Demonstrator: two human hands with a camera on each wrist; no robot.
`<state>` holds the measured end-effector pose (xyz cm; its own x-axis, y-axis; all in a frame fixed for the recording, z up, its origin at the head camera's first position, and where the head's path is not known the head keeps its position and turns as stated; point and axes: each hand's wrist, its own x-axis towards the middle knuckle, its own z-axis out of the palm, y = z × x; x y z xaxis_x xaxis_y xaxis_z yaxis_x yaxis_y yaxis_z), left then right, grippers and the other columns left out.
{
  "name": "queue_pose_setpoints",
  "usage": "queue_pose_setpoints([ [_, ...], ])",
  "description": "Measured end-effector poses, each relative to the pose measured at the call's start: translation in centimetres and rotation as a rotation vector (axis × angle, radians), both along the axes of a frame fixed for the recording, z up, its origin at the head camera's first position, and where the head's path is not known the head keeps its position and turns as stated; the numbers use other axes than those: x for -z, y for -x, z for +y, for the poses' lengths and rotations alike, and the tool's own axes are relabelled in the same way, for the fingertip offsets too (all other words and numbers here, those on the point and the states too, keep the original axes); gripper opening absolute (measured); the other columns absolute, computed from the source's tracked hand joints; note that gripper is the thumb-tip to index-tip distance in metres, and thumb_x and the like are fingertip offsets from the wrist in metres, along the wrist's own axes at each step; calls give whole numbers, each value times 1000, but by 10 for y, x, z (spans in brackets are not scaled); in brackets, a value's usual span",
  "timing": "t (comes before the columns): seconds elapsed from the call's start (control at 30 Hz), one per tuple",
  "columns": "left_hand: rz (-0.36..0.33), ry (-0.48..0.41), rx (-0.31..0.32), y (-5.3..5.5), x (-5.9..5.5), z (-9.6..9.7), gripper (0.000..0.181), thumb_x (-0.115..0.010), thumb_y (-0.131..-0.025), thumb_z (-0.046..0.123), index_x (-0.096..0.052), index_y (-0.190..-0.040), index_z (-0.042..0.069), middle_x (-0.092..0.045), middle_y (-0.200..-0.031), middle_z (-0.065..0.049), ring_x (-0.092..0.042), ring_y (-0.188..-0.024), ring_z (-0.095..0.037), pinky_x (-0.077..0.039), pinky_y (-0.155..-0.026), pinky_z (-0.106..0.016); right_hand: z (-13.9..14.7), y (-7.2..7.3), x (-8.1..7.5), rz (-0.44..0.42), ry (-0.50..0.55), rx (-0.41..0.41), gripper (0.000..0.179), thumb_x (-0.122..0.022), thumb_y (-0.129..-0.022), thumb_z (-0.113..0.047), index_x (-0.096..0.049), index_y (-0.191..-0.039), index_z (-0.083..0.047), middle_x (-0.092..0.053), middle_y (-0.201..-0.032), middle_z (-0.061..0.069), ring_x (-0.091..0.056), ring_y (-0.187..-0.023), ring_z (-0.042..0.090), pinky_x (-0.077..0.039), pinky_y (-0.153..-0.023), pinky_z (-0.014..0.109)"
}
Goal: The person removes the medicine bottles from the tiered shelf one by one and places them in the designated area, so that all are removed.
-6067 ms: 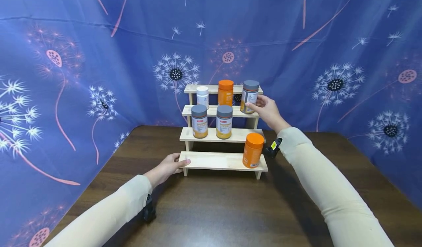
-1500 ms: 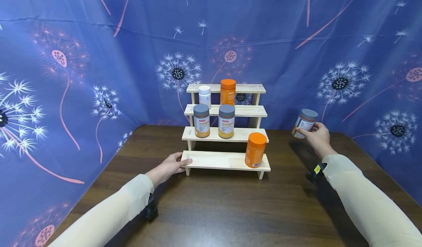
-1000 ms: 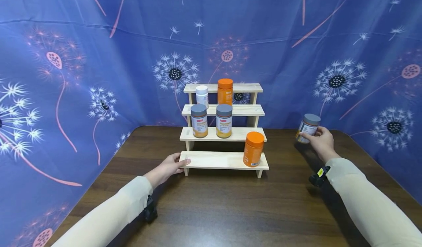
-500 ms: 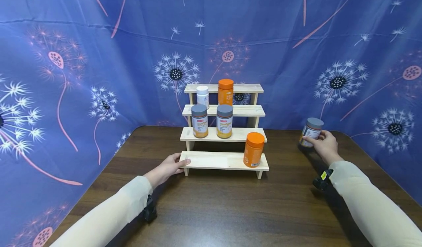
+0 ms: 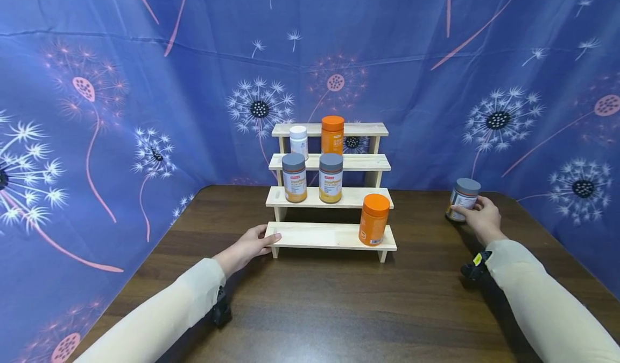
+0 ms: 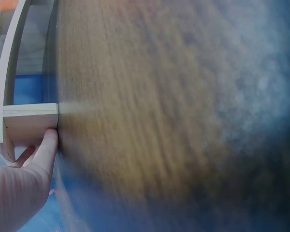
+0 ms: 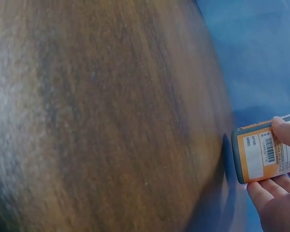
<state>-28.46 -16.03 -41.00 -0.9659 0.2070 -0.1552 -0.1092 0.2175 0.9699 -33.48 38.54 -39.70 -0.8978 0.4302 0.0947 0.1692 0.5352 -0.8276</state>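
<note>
My right hand (image 5: 484, 220) holds a grey-lidded supplement jar (image 5: 463, 199) upright at the far right of the table, thumb on one side and fingers on the other. In the right wrist view the jar's barcode label (image 7: 261, 152) shows, and its base is close to the tabletop. My left hand (image 5: 247, 247) grips the left end of a four-step wooden display stand (image 5: 310, 235), thumb on top of the lowest step. The left wrist view shows fingers (image 6: 47, 150) against the stand's leg (image 6: 31, 128).
An orange jar (image 5: 374, 220) stands on the lowest step's right end. Two grey-lidded jars, left (image 5: 294, 180) and right (image 5: 331, 180), share the step above. Higher up are a white bottle (image 5: 298, 142) and another orange jar (image 5: 332, 137). A blue curtain (image 5: 411, 83) hangs behind the table (image 5: 329, 309).
My right hand has taken the grey-lidded jar from the second-highest step's right end, carried it right and lowered it towards the table. My left hand has stayed on the stand.
</note>
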Motion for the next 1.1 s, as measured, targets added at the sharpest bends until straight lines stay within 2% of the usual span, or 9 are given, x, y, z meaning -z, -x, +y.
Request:
queue_pose_setpoints([
  [0.17, 37, -10, 44, -1, 1, -3, 72, -66, -93, 27, -31, -139, -16, -54, -126, -27, -61, -106, -20, -51, -103, -44, 4, -1, 3, -4, 17, -8, 75, -62, -93, -27, -24, -147, 9, -35, -146, 34, -36, -136, 47, -37, -111, 56],
  [0.47, -3, 13, 4, 0, -2, 3, 55, -54, -100, 12, -31, -141, -15, -49, -132, -29, -58, -109, -21, -46, -108, -49, 9, -2, 7, -2, 46, -40, 74, -57, -96, -23, -17, -148, 10, -27, -150, 35, -29, -138, 48, -32, -114, 57],
  [0.8, -2, 25, -13, 2, -2, 2, 54, -55, -100, 13, -33, -141, -13, -49, -131, -28, -58, -107, -21, -46, -107, -48, 13, -2, 4, -38, -23, -116, 70, -55, -98, -22, -19, -145, 15, -28, -145, 41, -31, -134, 54, -34, -111, 61],
  [1.1, 6, 30, -2, 1, 0, 2, 54, -54, -100, 14, -33, -141, -14, -50, -131, -28, -57, -110, -22, -46, -107, -49, 15, -7, 6, -76, -62, -116, 71, -53, -98, -27, -21, -143, 18, -34, -140, 43, -37, -130, 52, -40, -106, 60],
])
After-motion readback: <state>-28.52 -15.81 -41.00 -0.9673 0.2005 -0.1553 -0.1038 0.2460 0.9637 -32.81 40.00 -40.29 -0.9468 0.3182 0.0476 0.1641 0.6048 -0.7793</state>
